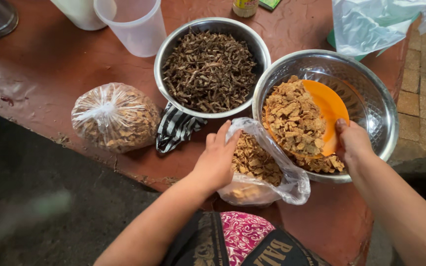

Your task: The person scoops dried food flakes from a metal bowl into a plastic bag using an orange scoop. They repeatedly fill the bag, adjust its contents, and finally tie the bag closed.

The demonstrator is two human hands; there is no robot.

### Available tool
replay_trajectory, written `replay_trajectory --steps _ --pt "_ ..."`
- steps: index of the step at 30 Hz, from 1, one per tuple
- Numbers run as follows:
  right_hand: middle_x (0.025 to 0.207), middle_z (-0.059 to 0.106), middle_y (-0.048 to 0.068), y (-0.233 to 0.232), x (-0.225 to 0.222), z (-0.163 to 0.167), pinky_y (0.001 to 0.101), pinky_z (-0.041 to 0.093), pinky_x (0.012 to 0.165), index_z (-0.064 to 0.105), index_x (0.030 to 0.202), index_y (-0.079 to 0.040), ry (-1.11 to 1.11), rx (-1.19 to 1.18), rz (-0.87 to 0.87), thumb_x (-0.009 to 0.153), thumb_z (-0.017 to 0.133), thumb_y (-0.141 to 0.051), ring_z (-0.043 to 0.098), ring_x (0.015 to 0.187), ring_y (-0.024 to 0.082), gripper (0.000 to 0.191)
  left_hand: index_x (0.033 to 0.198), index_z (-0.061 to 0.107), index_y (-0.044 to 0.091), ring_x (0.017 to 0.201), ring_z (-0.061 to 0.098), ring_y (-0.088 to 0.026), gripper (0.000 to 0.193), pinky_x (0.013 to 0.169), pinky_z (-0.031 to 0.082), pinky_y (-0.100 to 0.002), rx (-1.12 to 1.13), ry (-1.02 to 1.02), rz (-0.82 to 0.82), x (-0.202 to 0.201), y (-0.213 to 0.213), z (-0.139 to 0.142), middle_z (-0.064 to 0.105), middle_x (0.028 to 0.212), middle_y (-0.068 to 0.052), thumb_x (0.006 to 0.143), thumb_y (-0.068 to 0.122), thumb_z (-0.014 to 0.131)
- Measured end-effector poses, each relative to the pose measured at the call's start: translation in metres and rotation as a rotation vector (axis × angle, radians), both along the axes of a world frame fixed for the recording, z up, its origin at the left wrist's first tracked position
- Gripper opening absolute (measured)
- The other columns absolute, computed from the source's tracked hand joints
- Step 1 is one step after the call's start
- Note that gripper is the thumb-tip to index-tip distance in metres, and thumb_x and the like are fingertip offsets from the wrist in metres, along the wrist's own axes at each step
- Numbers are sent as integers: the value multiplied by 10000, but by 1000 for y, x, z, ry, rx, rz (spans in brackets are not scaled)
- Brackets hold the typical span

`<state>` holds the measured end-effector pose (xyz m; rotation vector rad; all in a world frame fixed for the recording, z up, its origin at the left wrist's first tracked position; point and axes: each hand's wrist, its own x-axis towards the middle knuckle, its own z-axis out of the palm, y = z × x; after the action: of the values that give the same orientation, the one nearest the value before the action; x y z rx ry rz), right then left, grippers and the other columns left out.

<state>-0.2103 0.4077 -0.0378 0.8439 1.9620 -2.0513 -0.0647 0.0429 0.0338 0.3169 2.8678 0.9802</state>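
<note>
My left hand (216, 158) grips the open rim of a clear plastic bag (292, 184) partly filled with tan dried chips, at the table's near edge. My right hand (353, 144) holds an orange plastic bowl (329, 106) heaped with the same tan chips, tilted toward the bag's mouth. The bowl sits inside a large steel bowl (375, 93) that holds more chips at its near side.
A second steel bowl (171, 47) full of dark dried strips stands behind the bag. A tied clear bag of chips (115, 116) lies at left, a striped cloth (174, 128) beside it. A clear plastic cup (134, 24) and crumpled plastic bags (371, 22) are at the back.
</note>
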Motion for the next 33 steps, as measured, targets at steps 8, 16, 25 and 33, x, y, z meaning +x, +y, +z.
replay_trajectory --steps 8,16,25,33 --pt "1121 700 59 -39 32 48 361 535 882 617 1236 -81 -6 35 109 1097 446 -270 672 977 205 290 1440 545 176 1421 324 -485 768 1174 348 -473 55 -103 16 -36 -4 0 232 1605 -275 715 -61 643" --pt "1079 665 54 -54 40 47 372 516 866 589 1209 -91 -18 75 107 1099 450 -262 629 948 203 246 1578 321 108 1430 282 -510 1002 1175 338 -469 -1 -197 -124 -69 -10 -18 189 1617 -273 652 -52 671" --pt "1083 654 68 -53 47 30 405 484 818 599 1270 -98 -16 181 159 1121 429 -299 600 921 222 303 1552 385 142 1394 293 -533 1002 1155 329 -517 189 -82 -44 -70 -22 -23 197 1549 -323 635 114 789" --pt "1134 675 70 -46 47 19 368 523 905 589 1266 -64 83 32 156 1113 436 -244 651 999 213 281 1038 644 114 1097 580 -282 255 1006 408 -434 101 535 -306 21 11 -6 641 1080 -65 788 143 684"
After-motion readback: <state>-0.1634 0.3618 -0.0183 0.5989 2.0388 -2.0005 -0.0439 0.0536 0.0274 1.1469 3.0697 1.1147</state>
